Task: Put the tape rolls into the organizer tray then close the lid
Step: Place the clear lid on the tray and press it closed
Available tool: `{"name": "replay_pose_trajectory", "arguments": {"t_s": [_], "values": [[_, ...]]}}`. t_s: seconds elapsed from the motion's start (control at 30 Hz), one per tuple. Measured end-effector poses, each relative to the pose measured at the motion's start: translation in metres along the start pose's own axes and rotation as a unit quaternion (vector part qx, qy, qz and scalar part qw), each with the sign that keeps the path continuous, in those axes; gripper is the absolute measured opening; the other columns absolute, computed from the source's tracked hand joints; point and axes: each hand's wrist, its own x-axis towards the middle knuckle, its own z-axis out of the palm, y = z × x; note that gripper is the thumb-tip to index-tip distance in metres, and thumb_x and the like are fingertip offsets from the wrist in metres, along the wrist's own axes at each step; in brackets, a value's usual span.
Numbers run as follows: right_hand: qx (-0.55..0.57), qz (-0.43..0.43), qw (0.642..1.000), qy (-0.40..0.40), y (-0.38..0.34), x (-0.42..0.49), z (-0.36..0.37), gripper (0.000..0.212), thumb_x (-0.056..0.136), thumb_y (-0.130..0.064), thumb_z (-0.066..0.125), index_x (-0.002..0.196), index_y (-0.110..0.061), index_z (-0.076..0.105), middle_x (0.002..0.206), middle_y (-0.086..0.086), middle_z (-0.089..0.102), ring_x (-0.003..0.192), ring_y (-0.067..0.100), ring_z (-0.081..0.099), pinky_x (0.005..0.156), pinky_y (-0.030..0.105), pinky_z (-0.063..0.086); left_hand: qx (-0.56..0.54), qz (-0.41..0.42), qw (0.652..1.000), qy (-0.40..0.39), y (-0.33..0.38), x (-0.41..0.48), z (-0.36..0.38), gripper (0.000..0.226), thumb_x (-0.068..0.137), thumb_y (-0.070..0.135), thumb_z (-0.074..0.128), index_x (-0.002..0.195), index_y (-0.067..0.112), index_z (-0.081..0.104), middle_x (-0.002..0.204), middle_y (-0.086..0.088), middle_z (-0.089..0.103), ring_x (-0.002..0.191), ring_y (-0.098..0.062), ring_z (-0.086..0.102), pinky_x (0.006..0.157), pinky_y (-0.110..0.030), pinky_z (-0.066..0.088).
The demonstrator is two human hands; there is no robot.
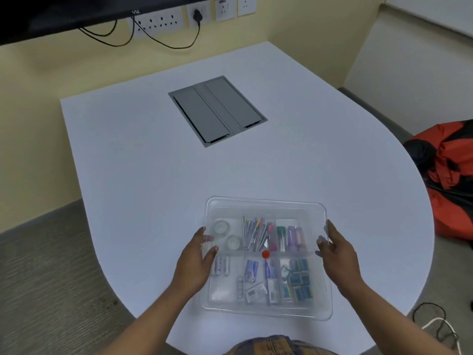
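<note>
A clear plastic organizer tray point(268, 310) sits on the white table near its front edge. A clear lid point(266, 203) lies over the tray. My left hand point(197, 262) grips the lid's left edge and my right hand point(337, 254) grips its right edge. Through the lid I see two clear tape rolls point(227, 234) in the back left compartment. Pens, markers, batteries and small packets fill the other compartments. A red dot point(266, 254) shows at the lid's centre.
A grey cable hatch point(217, 111) is set into the table point(128, 155) further back. An orange and black bag point(450, 175) lies on the floor to the right. Cables point(435, 324) trail on the floor at lower right. Wall sockets and a screen are at the back.
</note>
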Motion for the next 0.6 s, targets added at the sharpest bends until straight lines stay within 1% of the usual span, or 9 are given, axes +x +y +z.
{"name": "replay_pose_trajectory", "arguments": {"t_s": [0.03, 0.07, 0.1, 0.17, 0.23, 0.33, 0.43, 0.6], "values": [[-0.044, -0.004, 0.999, -0.011, 0.004, 0.0, 0.002, 0.057, 0.1, -0.01, 0.049, 0.152, -0.02, 0.029, 0.146, 0.01, 0.05, 0.119, 0.023, 0.06, 0.102, 0.04, 0.046, 0.021, 0.003, 1.0, -0.004, -0.003, -0.002, 0.005, 0.056, 0.095, 0.026, 0.054, 0.144, 0.012, 0.032, 0.135, 0.01, 0.047, 0.126, -0.014, 0.047, 0.103, -0.022, 0.032], [-0.084, -0.01, 0.996, -0.028, 0.008, 0.001, 0.003, 0.059, 0.099, -0.011, 0.048, 0.153, -0.02, 0.024, 0.147, 0.013, 0.048, 0.129, 0.026, 0.053, 0.107, 0.039, 0.04, 0.031, 0.001, 0.999, -0.013, -0.007, -0.003, 0.009, 0.061, 0.096, 0.029, 0.052, 0.147, 0.012, 0.025, 0.144, 0.007, 0.04, 0.134, -0.015, 0.038, 0.108, -0.023, 0.027], [-0.116, -0.015, 0.992, -0.046, 0.01, 0.002, 0.005, 0.062, 0.099, -0.013, 0.049, 0.154, -0.02, 0.02, 0.149, 0.013, 0.045, 0.134, 0.028, 0.048, 0.109, 0.038, 0.037, 0.04, -0.003, 0.999, -0.025, -0.009, -0.003, 0.014, 0.065, 0.096, 0.03, 0.051, 0.149, 0.011, 0.018, 0.152, 0.002, 0.031, 0.14, -0.016, 0.03, 0.112, -0.025, 0.022], [-0.158, -0.02, 0.984, -0.075, 0.014, 0.005, 0.008, 0.067, 0.099, -0.02, 0.051, 0.155, -0.019, 0.014, 0.155, 0.012, 0.036, 0.136, 0.033, 0.044, 0.111, 0.04, 0.035, 0.066, -0.007, 0.997, -0.042, -0.013, -0.002, 0.02, 0.07, 0.096, 0.03, 0.05, 0.15, 0.01, 0.01, 0.159, -0.006, 0.017, 0.145, -0.019, 0.018, 0.116, -0.028, 0.014], [-0.175, -0.017, 0.98, -0.089, 0.015, 0.007, 0.009, 0.072, 0.097, -0.026, 0.055, 0.155, -0.018, 0.013, 0.157, 0.01, 0.032, 0.137, 0.035, 0.043, 0.112, 0.043, 0.035, 0.09, -0.003, 0.994, -0.054, -0.015, 0.001, 0.023, 0.073, 0.096, 0.031, 0.05, 0.15, 0.009, 0.005, 0.16, -0.009, 0.01, 0.147, -0.02, 0.009, 0.117, -0.029, 0.009], [-0.187, -0.025, 0.977, -0.099, 0.013, 0.011, 0.009, 0.077, 0.095, -0.031, 0.06, 0.155, -0.019, 0.013, 0.16, 0.005, 0.025, 0.139, 0.033, 0.039, 0.113, 0.042, 0.032, 0.106, 0.01, 0.991, -0.079, -0.018, 0.003, 0.022, 0.078, 0.096, 0.034, 0.05, 0.15, 0.01, -0.001, 0.16, -0.007, 0.004, 0.147, -0.019, 0.004, 0.118, -0.029, 0.006], [-0.192, -0.035, 0.974, -0.113, 0.008, 0.016, 0.009, 0.081, 0.092, -0.031, 0.064, 0.155, -0.018, 0.014, 0.162, 0.004, 0.021, 0.14, 0.031, 0.038, 0.112, 0.038, 0.032, 0.115, 0.008, 0.989, -0.097, -0.021, 0.005, 0.018, 0.081, 0.096, 0.037, 0.05, 0.15, 0.011, -0.004, 0.161, -0.006, 0.001, 0.147, -0.018, 0.001, 0.118, -0.029, 0.005], [-0.216, -0.046, 0.965, -0.14, -0.002, 0.022, 0.011, 0.081, 0.092, -0.028, 0.065, 0.155, -0.017, 0.013, 0.163, 0.005, 0.017, 0.143, 0.03, 0.034, 0.113, 0.037, 0.03, 0.118, 0.006, 0.984, -0.13, -0.023, 0.01, 0.012, 0.085, 0.093, 0.042, 0.053, 0.151, 0.012, -0.001, 0.161, -0.005, 0.0, 0.147, -0.017, 0.0, 0.118, -0.03, 0.006]]}}
